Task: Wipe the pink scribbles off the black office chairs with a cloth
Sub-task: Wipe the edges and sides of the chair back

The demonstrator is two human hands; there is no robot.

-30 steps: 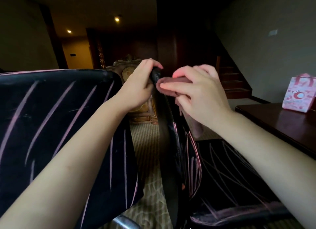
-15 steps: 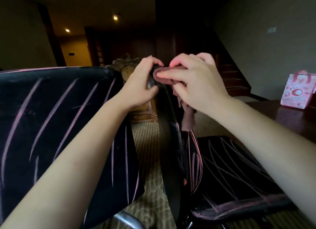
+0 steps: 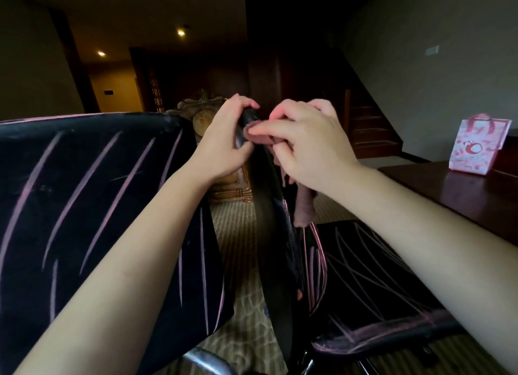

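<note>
Two black office chairs carry pink scribbles. The left chair [image 3: 84,206] shows its backrest crossed by slanted pink lines. The right chair [image 3: 269,220] is seen edge-on, and its seat [image 3: 372,285] is covered in pink lines. My left hand [image 3: 224,145] grips the top edge of the right chair's backrest. My right hand [image 3: 308,147] holds a brownish-pink cloth [image 3: 304,209] pressed against that same top edge, with the cloth's tail hanging below the hand.
A dark wooden table [image 3: 462,189] stands at the right with a pink gift bag [image 3: 476,145] on it. An ornate wooden chair [image 3: 201,111] stands beyond the chairs. Stairs [image 3: 370,133] rise at the back right. Patterned carpet [image 3: 241,223] lies between the chairs.
My right hand with the cloth has slid a little along the top edge of the right chair's backrest. My left hand keeps its grip on that edge.
</note>
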